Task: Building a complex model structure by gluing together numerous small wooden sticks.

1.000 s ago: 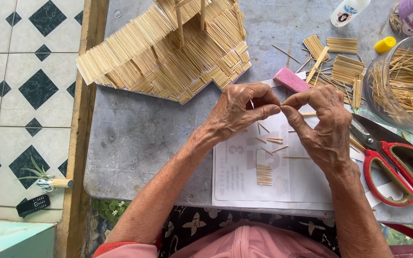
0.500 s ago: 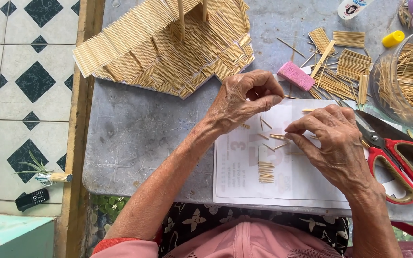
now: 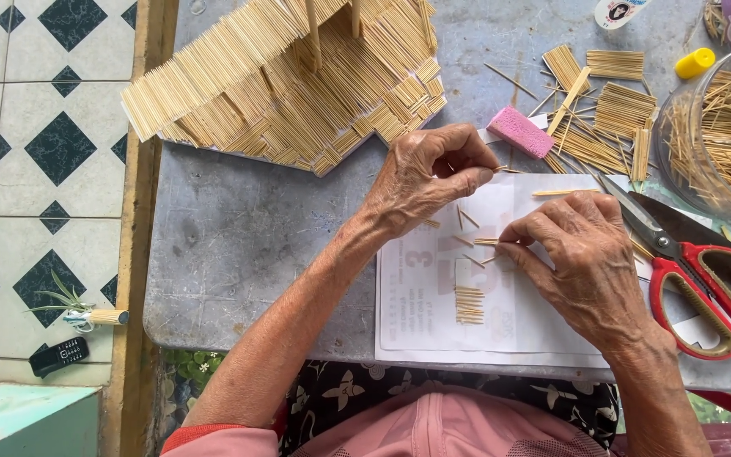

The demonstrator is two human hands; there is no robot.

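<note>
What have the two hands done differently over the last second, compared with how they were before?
The hands, fingertips together a second ago, have parted. The right hand came down onto the white paper, pinching short sticks. The left hand stayed higher, fingers curled near the pink block. The stick house, red scissors and small glued stick bundle lie as before.

Operator body, head view: left hand [image 3: 420,173] and right hand [image 3: 581,258] bare, no gloves, rings or watch; skin wrinkled, veins and knuckles prominent. Forearms bare. Short sleeve [image 3: 213,440], coral-red, on left arm. Dark garment [image 3: 357,393] w/ pale floral print at torso. Pink cap brim [image 3: 433,432], bottom centre.
</note>
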